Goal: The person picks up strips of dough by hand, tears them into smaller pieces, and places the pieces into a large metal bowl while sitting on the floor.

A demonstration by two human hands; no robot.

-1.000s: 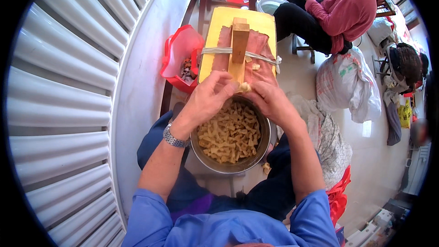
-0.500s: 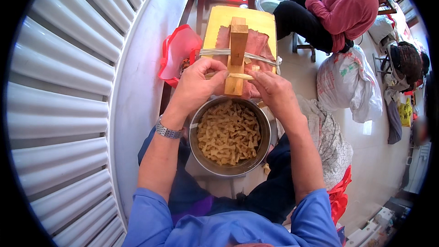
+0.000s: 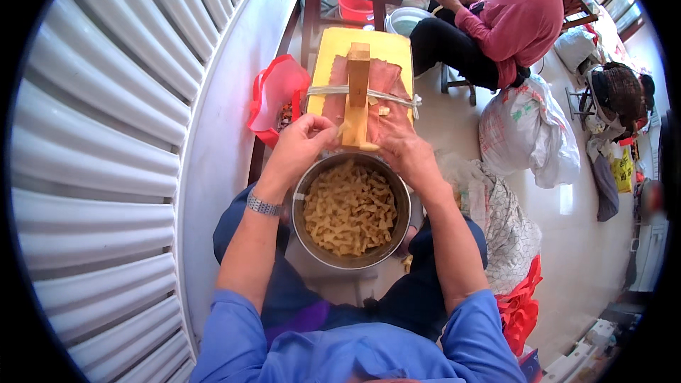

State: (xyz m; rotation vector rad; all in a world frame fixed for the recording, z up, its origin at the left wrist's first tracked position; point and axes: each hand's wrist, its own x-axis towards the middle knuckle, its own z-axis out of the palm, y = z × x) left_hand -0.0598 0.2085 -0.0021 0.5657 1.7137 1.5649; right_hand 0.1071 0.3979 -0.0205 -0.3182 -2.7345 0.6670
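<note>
A wooden block with an upright post (image 3: 357,92) is bound by white cord (image 3: 330,90) over a reddish cloth (image 3: 335,104) on a yellow board (image 3: 333,42). My left hand (image 3: 301,145) is beside the block's near end, its thumb and fingers pinched together; what they hold is hard to make out. Across that end, my right hand (image 3: 408,156) is closed at the tip of a short pale yellow strip (image 3: 368,147). Small pale pieces (image 3: 384,110) lie on the cloth. Below my hands, a round metal pot (image 3: 300,230) contains many pale yellow twisted pieces (image 3: 349,209).
A red-rimmed bag (image 3: 259,96) stands left of the board, near white ribbed panels (image 3: 99,170). A person in a pink top (image 3: 528,21) sits at the far right, beside a white sack (image 3: 528,135). Patterned cloth (image 3: 507,234) and a red bag (image 3: 521,305) lie at right.
The strip earlier stretched between both hands across the block now shows at its near end, by my right fingers. Both hands are lower and nearer the pot. The view has shifted slightly.
</note>
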